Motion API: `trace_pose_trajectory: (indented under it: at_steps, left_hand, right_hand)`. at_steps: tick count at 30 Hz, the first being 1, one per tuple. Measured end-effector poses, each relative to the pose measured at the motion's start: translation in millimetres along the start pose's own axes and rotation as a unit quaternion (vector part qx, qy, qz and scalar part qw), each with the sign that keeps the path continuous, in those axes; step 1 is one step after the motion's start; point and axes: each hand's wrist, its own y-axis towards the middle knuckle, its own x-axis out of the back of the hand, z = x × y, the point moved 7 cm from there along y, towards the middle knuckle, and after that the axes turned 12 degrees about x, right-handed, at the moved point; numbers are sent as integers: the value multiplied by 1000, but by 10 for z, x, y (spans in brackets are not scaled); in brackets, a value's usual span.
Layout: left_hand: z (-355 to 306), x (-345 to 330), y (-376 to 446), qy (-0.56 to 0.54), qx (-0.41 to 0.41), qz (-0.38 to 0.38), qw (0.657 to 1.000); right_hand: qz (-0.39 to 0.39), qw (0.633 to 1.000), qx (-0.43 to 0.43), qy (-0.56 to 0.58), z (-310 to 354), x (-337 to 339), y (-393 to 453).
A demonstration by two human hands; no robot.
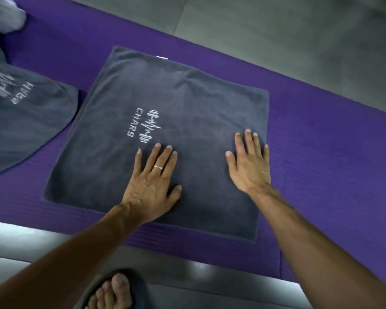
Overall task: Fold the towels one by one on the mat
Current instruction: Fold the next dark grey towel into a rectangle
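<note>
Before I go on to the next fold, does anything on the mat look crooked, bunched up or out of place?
Nothing serious. The grey towel lies flat on the purple mat under the left hand and right hand. A small white tag pokes out past its far edge. The second towel, at the left, lies loosely draped.

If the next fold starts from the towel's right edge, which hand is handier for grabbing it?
Probably the right hand. It lies flat on the grey towel with its fingertips almost at the right edge, while the left hand presses nearer the middle, just below the logo.
</note>
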Motion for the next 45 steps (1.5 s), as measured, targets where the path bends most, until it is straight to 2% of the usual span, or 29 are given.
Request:
trace_pose_trajectory:
  at_steps: [2, 4, 5, 8, 10, 14, 17, 19, 21, 24, 26, 28, 29, 31, 32, 34, 38, 39, 40, 42, 44, 45]
  left_hand:
    - [-204, -10, 50, -12, -27, -1, 1000]
    - [-321, -73, 71, 8, -46, 5, 999]
    - [-333, -116, 63, 27, -51, 12, 998]
    - [-315, -158, 62, 50, -46, 13, 998]
    - [-380, -124, 115, 44, -54, 10, 998]
    - [-672, -48, 485, 24, -50, -12, 998]
    - [-789, 6, 870, 35, -40, -18, 998]
    - [-667, -12, 1084, 43, -17, -8, 999]
    - [-509, -31, 1182, 27, -8, -9, 1000]
    - [-420, -17, 1212, -29, -35, -14, 999]
    - [-381, 89, 1347, -90, -46, -42, 994]
    - [-275, 186, 1623, -113, -30, -72, 991]
    - [-195, 222, 1785, -111, -14, -80, 991]
    - [21, 264, 2109, -85, 25, -64, 994]
    - [152, 254, 2238, -64, 41, -44, 996]
    - [384, 226, 2397, -9, 57, -24, 998]
    - [473, 236, 2462, 40, 65, -13, 997]
    - [458, 236, 2462, 41, 65, -13, 997]
    - [450, 242, 2460, 42, 64, -14, 997]
    - [449, 263, 2456, 40, 58, -24, 997]
    - [456, 256, 2453, 42, 56, -28, 997]
    - [452, 244, 2457, 48, 58, -27, 997]
  right_hand:
    - [-18, 998, 55, 23, 178, 27, -192]
    - [17, 994, 111, 15, 200, -160, -512]
    - [35, 995, 94, 6, 46, -247, -679]
    - [36, 998, -44, -13, -596, -276, -956]
    - [13, 998, -56, -25, -656, -157, -950]
    - [-69, 997, 25, 36, -253, 123, -421]
    - [-55, 990, 113, 61, 37, 176, 168]
    - [-7, 987, 151, 48, 32, 113, 508]
    - [25, 993, 111, 29, -259, 59, 768]
    - [41, 998, -33, 23, -755, 96, 951]
    - [7, 998, -55, -15, -695, 215, 1058]
    - [-83, 996, 16, -8, -280, 375, 1191]
    - [-101, 992, 74, 22, -28, 393, 1253]
    - [-65, 978, 189, 54, 359, 272, 1352]
    - [-34, 976, 212, 41, 411, 197, 1395]
    - [-16, 985, 173, 11, 161, 171, 1550]
    - [30, 999, -45, 3, -717, 259, 1736]
    - [29, 997, -67, -17, -763, 304, 1724]
    - [1, 998, -53, -40, -674, 366, 1706]
    - [-40, 997, 58, -26, -224, 403, 1598]
    - [3, 983, 183, -6, 143, 227, 1394]
    - [25, 981, 190, -6, 147, 158, 1311]
